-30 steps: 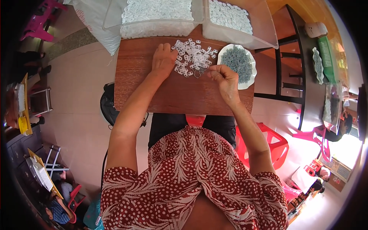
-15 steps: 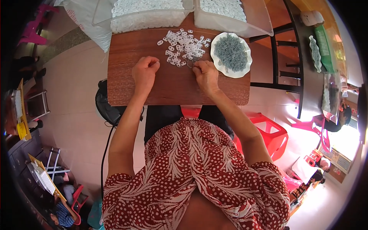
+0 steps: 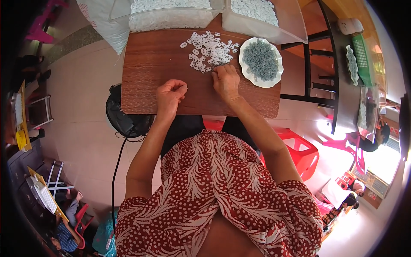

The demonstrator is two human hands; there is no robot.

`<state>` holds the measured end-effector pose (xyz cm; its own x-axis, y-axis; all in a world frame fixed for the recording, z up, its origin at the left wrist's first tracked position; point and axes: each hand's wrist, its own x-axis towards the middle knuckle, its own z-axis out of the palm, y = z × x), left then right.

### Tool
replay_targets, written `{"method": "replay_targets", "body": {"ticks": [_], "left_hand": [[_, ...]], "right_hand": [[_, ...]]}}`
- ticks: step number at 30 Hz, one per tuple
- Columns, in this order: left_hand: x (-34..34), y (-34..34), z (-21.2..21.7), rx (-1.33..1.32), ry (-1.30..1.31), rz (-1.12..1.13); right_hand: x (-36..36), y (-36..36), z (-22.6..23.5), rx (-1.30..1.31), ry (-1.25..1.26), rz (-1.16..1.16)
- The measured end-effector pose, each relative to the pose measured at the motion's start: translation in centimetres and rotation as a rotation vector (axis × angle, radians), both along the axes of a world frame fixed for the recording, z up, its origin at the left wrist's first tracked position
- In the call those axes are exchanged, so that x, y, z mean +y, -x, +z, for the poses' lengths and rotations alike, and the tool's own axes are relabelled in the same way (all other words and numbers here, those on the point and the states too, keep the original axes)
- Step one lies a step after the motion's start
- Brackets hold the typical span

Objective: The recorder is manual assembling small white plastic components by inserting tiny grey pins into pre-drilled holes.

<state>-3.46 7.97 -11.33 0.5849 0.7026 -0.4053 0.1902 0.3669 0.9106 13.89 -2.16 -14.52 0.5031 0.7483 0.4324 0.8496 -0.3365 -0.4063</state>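
My left hand [image 3: 170, 97] is over the near left part of the brown wooden table, thumb and fingertips pinched together; whatever is between them is too small to name. At the near edge of a loose pile of small white plastic plates with two holes [image 3: 209, 50] is my right hand [image 3: 226, 83]. Its fingers are closed and point down at the pile, and they hide what they grip. A few thin dark grey pieces show beside those fingertips. Right of the pile, a white wavy-edged plate [image 3: 276, 73] holds a heap of small slender grey-blue pieces [image 3: 260, 60].
Two clear plastic bins, a left one [image 3: 171, 19] and a right one [image 3: 257, 25], stand at the table's far edge, full of white pieces. A white sack [image 3: 107, 25] leans at the far left. A red stool [image 3: 302, 152] is at my right; a black bag [image 3: 122, 118] lies left.
My left hand has come nearer to me and a little to the right, still pinched. My right hand has shifted slightly left along the pile's near edge. The view has tilted slightly.
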Motion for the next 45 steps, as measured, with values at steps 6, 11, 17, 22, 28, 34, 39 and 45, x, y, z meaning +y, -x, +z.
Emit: {"method": "replay_targets", "body": {"ticks": [6, 11, 17, 22, 28, 34, 39, 45], "left_hand": [[-0.7, -0.1, 0.2, -0.029, 0.045, 0.011], [-1.3, -0.6, 0.3, -0.083, 0.063, 0.066], [-1.4, -0.4, 0.4, -0.067, 0.075, 0.021], [-1.7, -0.4, 0.4, -0.064, 0.085, 0.032], [-2.3, -0.5, 0.4, -0.089, 0.107, 0.059], [-2.7, -0.3, -0.1, -0.070, 0.133, 0.063], [-2.8, -0.5, 0.1, -0.083, 0.154, 0.070], [-2.7, -0.5, -0.1, -0.095, 0.152, 0.068]], "right_hand": [[0.5, -0.1, -0.6, -0.015, -0.007, 0.002], [0.5, -0.2, -0.5, 0.026, -0.015, 0.018], [0.1, -0.5, 1.0, 0.006, -0.052, -0.017], [-1.6, -0.7, 1.2, 0.007, -0.032, -0.022], [-1.3, -0.8, 0.2, -0.054, -0.021, 0.012], [-0.7, -1.3, 0.7, -0.162, 0.060, 0.159], [-0.4, -1.7, 0.2, -0.162, 0.070, 0.221], [-0.9, -1.7, -0.2, 0.007, -0.025, 0.061]]}}
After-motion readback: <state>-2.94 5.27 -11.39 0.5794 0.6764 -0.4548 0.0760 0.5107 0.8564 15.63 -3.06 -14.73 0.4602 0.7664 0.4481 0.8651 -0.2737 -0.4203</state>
